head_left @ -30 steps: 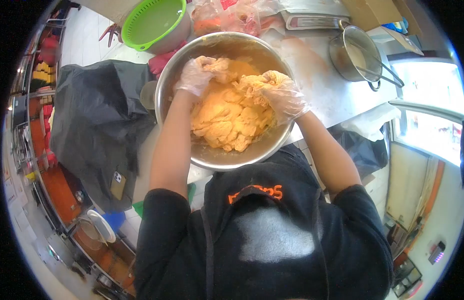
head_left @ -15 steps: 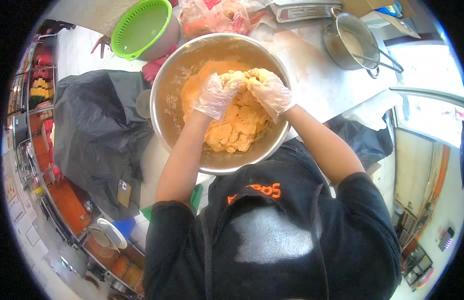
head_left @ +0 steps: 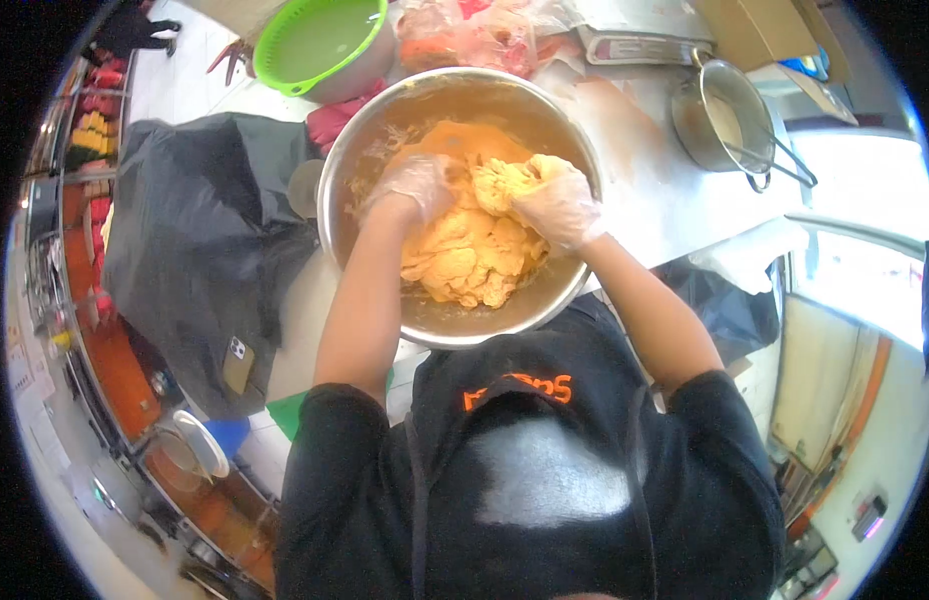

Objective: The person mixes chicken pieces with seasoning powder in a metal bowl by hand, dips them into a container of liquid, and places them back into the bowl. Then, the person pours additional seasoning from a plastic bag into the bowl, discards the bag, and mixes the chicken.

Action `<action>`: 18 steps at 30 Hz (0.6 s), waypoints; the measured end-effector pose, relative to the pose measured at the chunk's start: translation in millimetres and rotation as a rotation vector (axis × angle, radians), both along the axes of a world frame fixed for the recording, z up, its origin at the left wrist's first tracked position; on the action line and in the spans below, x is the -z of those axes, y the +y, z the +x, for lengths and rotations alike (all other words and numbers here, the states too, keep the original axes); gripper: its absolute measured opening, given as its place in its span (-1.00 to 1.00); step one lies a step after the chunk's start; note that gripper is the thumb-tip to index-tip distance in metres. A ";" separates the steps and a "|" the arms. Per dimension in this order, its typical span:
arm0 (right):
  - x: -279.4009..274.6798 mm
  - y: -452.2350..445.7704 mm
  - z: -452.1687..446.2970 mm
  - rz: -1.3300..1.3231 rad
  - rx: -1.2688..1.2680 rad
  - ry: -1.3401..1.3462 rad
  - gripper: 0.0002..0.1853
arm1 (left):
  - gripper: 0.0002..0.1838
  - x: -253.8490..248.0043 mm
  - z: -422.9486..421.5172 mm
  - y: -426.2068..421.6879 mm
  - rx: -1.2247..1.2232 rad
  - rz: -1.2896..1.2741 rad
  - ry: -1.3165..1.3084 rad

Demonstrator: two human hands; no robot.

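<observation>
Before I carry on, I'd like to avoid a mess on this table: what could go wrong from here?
The coated piece in your right hand could slip and splatter batter, as its surface looks wet. The thin plastic glove on that hand might tear or loosen. Off to the right, the long handles jutting past the rim of the metal pot could get knocked.

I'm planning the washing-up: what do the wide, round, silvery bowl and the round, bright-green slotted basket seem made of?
The silvery bowl looks like smooth metal, probably stainless steel, going by its shiny rim. The green slotted basket seems smooth plastic, given its vivid, even colour.
</observation>
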State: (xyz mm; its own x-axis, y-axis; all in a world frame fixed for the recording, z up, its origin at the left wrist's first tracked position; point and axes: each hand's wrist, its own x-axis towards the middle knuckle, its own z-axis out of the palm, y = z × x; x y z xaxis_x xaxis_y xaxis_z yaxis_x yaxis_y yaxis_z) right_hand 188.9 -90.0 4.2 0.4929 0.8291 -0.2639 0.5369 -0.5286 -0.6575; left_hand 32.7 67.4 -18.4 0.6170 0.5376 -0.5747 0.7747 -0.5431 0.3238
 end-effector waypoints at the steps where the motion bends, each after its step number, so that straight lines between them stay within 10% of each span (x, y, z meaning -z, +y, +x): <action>1: -12.0 -3.0 -3.5 -0.007 -0.003 -0.029 -0.71 | -0.60 0.8 3.9 -9.2 0.049 -0.008 -0.130; 18: -38.6 -28.7 6.9 0.185 -0.005 0.121 -0.75 | -0.63 -25.2 -6.3 1.6 -0.001 0.172 -0.071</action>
State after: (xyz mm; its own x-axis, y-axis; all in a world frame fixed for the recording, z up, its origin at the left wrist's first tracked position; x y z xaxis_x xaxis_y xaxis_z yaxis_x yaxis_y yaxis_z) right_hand 195.8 -118.7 42.8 0.4624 0.8714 -0.1638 0.4511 -0.3903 -0.8026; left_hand 26.4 69.0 6.8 0.6524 0.6248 -0.4291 0.7537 -0.5945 0.2802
